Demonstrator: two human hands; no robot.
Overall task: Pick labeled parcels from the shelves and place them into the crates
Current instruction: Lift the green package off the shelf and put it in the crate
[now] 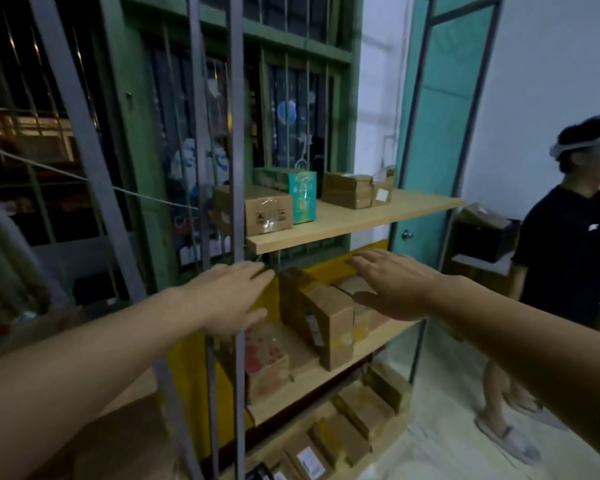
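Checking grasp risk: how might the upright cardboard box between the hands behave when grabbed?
The cardboard box looks stiff, likely keeping shape. Standing tall on a narrow base, it may tip if pushed. Weight cannot be told.

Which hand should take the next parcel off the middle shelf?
Probably right: the right hand hovers open over the parcels, while the left hand sits beside them at the shelf post.

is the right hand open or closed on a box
Open: the right hand hovers over the brown parcels, fingers straight, holding nothing.
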